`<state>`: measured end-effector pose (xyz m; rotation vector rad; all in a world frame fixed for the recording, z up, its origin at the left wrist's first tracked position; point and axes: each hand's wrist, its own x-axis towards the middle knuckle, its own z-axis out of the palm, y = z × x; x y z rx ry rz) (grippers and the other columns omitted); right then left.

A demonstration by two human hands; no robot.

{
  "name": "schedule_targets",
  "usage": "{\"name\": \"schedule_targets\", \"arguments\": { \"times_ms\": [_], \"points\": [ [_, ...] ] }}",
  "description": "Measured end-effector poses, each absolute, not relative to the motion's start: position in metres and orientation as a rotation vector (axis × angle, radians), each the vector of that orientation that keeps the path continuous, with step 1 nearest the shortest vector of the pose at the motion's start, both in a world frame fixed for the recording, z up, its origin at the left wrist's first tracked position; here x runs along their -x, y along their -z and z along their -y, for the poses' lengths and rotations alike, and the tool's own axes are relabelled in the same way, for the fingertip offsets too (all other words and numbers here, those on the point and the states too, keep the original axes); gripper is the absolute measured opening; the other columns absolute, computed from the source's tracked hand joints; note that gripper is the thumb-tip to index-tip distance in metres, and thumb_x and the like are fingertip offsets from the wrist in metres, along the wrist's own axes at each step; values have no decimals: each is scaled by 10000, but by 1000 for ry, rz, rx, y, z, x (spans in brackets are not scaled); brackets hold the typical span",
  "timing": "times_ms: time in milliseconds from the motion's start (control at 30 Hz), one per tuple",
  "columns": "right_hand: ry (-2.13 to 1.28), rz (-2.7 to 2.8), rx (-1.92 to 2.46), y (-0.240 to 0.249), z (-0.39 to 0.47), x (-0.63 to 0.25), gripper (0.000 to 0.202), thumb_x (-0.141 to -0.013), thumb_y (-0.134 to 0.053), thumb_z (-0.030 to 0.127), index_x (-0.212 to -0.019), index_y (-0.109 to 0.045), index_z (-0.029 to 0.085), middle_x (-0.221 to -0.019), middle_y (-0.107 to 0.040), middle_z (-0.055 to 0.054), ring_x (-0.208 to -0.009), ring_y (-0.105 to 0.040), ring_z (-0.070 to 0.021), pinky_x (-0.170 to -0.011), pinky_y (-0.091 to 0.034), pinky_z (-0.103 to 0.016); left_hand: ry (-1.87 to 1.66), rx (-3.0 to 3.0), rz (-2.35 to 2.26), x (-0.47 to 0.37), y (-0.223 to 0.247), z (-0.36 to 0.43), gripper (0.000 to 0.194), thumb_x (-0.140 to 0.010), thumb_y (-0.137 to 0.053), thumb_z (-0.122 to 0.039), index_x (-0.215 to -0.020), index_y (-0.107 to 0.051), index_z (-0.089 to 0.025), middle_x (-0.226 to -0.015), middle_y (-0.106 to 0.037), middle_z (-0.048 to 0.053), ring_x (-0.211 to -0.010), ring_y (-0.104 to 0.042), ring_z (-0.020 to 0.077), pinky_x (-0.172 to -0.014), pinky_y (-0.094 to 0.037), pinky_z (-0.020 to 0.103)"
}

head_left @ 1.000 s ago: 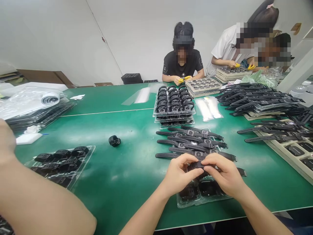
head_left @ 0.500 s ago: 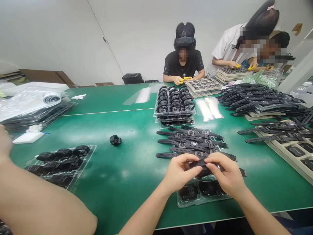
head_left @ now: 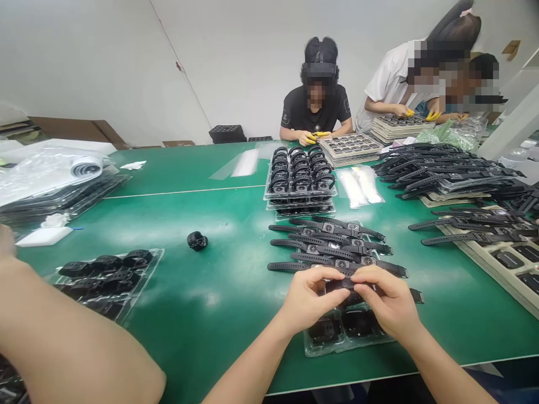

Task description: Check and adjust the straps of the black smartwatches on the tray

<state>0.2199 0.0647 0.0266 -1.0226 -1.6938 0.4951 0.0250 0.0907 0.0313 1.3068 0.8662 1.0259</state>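
Between both hands, over a clear plastic tray point(head_left: 349, 343), a black watch point(head_left: 347, 285) is held by its strap. My left hand point(head_left: 314, 294) pinches one side of the strap between thumb and fingertips. Opposite it, my right hand point(head_left: 385, 297) pinches the other side, and the fingertips of the two hands nearly meet. Curled black watches sit in the near cells of the tray. Just beyond the hands, several watches with straps laid out flat point(head_left: 332, 247) cover the tray's far part. The fingers hide much of the held watch.
A single curled watch point(head_left: 197, 240) lies left of centre. A tray of watches point(head_left: 105, 280) is at the left, beside a co-worker's arm point(head_left: 76, 342). Stacked watch trays point(head_left: 300, 179) stand ahead; a cream tray point(head_left: 501, 264) is at the right. Several people work across the table.
Both hands keep their grip on the strap, with only a very slight shift. The co-worker's arm at the left has moved slightly.
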Motion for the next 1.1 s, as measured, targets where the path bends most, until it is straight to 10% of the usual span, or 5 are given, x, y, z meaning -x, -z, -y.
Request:
{"name": "schedule_targets", "arguments": {
  "times_ms": [1100],
  "points": [
    [-534,1695,1068,-27,-69,-224,123,-977,-631,237,-1036,-728,285,-977,-772,-33,-907,-731,-209,-799,-599,-312,-966,-978,-801,-30,-34,-91,506,-685,-918,-445,-1071,-693,-209,-1012,-775,87,-873,-688,183,-758,-523,264]
  ]
}}
